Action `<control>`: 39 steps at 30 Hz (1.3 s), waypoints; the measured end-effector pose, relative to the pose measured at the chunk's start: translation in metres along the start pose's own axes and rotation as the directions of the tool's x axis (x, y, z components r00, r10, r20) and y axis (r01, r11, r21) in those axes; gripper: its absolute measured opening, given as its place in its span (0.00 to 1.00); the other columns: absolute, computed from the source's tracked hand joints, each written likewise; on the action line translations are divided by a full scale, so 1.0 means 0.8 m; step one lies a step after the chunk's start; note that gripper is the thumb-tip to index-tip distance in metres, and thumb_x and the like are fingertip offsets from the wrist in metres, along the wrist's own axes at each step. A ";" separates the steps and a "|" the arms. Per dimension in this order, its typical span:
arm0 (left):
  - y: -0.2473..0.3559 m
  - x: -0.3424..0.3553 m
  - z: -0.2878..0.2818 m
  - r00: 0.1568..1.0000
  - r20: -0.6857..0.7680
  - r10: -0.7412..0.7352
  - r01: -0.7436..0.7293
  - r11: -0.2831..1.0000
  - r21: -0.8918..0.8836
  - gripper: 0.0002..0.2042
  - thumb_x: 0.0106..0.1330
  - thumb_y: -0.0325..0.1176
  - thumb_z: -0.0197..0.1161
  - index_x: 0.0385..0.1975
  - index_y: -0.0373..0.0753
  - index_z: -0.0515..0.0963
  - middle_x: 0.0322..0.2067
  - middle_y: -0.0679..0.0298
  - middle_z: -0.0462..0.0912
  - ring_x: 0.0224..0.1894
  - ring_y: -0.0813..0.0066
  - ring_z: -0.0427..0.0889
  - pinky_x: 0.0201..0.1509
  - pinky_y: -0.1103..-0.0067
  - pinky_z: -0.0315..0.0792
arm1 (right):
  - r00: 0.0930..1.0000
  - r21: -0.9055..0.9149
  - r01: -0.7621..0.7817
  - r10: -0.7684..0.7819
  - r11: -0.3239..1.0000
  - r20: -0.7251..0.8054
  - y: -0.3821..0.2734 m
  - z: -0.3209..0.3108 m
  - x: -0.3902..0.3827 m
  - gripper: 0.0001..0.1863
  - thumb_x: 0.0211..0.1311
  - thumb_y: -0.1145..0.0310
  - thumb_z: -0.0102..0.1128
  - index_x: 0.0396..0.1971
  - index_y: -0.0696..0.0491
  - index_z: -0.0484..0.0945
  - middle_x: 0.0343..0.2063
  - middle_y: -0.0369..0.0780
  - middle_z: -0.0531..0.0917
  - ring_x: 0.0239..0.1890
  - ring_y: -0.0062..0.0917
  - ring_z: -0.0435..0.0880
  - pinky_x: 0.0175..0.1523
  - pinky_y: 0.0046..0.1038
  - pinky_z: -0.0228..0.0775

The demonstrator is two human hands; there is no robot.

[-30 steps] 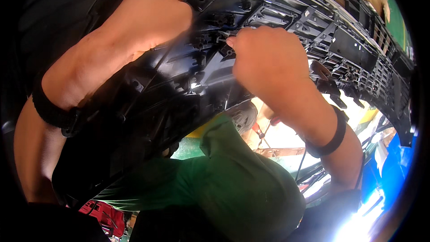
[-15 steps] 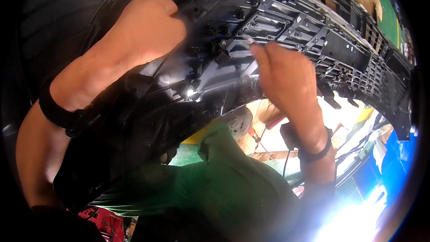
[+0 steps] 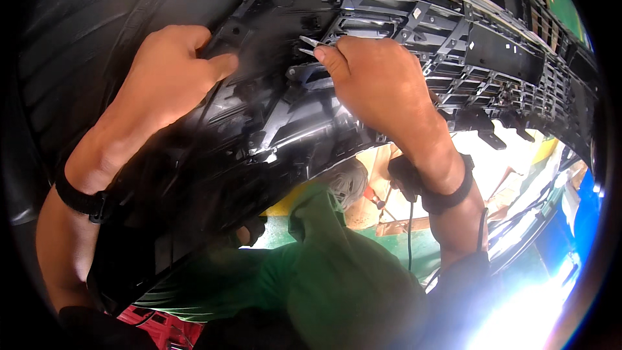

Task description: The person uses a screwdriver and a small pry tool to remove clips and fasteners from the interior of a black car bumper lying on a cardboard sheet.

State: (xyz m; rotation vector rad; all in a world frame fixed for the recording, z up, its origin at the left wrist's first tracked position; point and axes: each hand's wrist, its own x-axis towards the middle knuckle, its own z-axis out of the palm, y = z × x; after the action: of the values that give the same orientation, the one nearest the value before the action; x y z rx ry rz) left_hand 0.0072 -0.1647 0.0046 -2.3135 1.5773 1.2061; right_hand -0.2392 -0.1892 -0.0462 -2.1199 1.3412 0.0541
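A large black plastic car bumper with a slatted grille lies before me. My right hand is closed on a small silver two-pronged tool, whose pointed tips face left, over the bumper's ribbed inner side. The rest of that tool is hidden in the fist. To the left, my left hand has its fingers curled and its thumb pointing right, close to the bumper's smooth dark part. Whatever its fingers may grip is out of sight beneath the hand.
Below the bumper, my green trousers show above a green floor. Brown cardboard lies on the floor, near an orange-and-black tool. A red object is at the lower left, and bright glare fills the lower right.
My left hand has moved left and down, its thumb now showing. The right hand has shifted left and slightly up with the tool, whose prongs now show apart. The bumper appears shifted in view.
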 end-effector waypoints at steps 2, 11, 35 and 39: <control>0.003 -0.002 0.000 1.000 0.003 0.000 -0.001 1.000 0.014 0.17 0.64 0.36 0.70 0.23 0.29 0.73 0.17 0.62 0.66 0.23 0.76 0.64 0.28 0.72 0.61 | 0.999 -0.024 0.008 -0.007 1.000 0.036 -0.001 -0.003 0.001 0.21 0.73 0.55 0.54 0.28 0.56 0.85 0.27 0.50 0.86 0.34 0.47 0.87 0.43 0.43 0.80; -0.002 -0.002 0.008 0.995 0.042 -0.095 0.103 0.947 -0.304 0.10 0.62 0.30 0.66 0.25 0.29 0.77 0.17 0.64 0.71 0.23 0.79 0.68 0.28 0.74 0.63 | 0.977 -0.092 0.211 -0.211 0.973 0.012 0.002 -0.007 0.010 0.11 0.64 0.65 0.57 0.28 0.53 0.86 0.27 0.46 0.86 0.34 0.42 0.87 0.41 0.41 0.80; -0.009 -0.001 0.007 0.998 0.054 -0.031 0.053 0.885 -0.462 0.14 0.61 0.28 0.64 0.17 0.34 0.68 0.15 0.70 0.62 0.20 0.82 0.61 0.24 0.75 0.55 | 0.952 -0.273 0.305 -0.282 0.912 0.119 -0.022 -0.022 0.036 0.10 0.58 0.66 0.61 0.28 0.57 0.86 0.30 0.47 0.87 0.41 0.45 0.85 0.47 0.43 0.78; -0.010 0.001 0.001 0.995 0.096 0.017 0.017 0.939 -0.344 0.12 0.63 0.29 0.65 0.19 0.32 0.71 0.15 0.67 0.67 0.20 0.79 0.66 0.25 0.73 0.62 | 0.951 -0.266 0.259 -0.197 0.928 0.236 -0.015 -0.022 0.038 0.11 0.61 0.64 0.59 0.37 0.51 0.88 0.38 0.45 0.88 0.42 0.41 0.87 0.50 0.41 0.79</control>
State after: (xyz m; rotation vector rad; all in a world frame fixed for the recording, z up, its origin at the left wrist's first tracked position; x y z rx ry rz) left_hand 0.0135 -0.1611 0.0011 -2.4021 1.4294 1.6885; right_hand -0.2195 -0.2191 -0.0368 -2.4305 1.0055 0.3892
